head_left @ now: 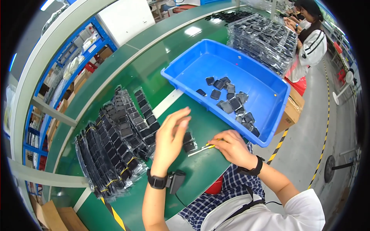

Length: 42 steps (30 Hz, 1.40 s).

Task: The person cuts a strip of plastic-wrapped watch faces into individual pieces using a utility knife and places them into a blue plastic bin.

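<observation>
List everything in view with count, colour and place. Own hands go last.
plastic bin: one, blue, upper right of worktable
loose square pieces: about twenty, overlapping, black and grey, in bin
packed strips: many, black in clear plastic, worktable's left
short strip: one, black, between hands
wrapped stack: one, dark in clear plastic, beyond bin
slim tool: one, yellow and white, in right hand
boxy device: one, black, beside left wrist
worktable: one, green, centre
cardboard box: one, brown, right of bin
shelving rack: one, blue, far left
pedestal fan: one, white, far right
co-worker: at least one, white sleeve, upper right
wristbands: two, black, on wrists
left hand: one, bare, raised, apparently empty
right hand: one, bare, gripping tool
</observation>
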Available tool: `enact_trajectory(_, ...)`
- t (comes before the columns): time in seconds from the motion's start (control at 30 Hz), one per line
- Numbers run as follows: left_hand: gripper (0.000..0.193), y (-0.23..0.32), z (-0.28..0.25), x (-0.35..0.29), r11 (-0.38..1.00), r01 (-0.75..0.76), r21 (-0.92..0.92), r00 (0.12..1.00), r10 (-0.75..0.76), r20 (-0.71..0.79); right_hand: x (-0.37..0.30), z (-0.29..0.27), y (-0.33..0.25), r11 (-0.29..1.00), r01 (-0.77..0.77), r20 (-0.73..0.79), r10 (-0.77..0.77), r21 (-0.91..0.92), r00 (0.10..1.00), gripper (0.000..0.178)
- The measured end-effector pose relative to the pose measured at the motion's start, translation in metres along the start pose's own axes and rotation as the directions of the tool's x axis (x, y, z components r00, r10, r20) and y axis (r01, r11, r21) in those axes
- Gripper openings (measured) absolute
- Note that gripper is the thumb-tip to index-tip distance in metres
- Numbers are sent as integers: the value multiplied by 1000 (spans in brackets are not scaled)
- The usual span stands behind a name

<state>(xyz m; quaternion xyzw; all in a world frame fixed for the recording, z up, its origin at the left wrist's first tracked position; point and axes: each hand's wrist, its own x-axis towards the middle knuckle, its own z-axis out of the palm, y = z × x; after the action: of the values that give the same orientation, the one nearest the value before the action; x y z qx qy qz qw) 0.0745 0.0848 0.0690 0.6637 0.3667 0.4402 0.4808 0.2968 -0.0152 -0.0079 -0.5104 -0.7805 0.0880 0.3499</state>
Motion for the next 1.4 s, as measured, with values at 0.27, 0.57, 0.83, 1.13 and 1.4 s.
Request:
enact_trajectory(0.27, 21, -27, -34, -69, 604, -269, 750, 963, 184, 198, 28, 11, -11, 993, -120, -102, 118, -11, 988, 30)
enact_trajectory(0.57, 21, -22, -19, -56, 243, -493, 836, 867, 218, 448, 36, 20, 4, 999, -42, -9, 42, -12, 999, 29)
enact_trajectory(0.83, 12, -43, -32, -33, 602, -261, 755, 965, 160, 205, 35, 17, 3, 999, 25, 34, -26, 48, 999, 28)
enact_trajectory(1.13, 12, -60, -35, -32, 792, -145, 593, 987, 77, 138, 41, 12, 1, 998, -10, 114, 2, 64, 993, 30)
enact_trajectory(1.4, 11, -58, -34, -31, 808, -108, 579, 991, 43, 125, 46, 17, 9, 997, 66, 180, -70, 25, 981, 33)
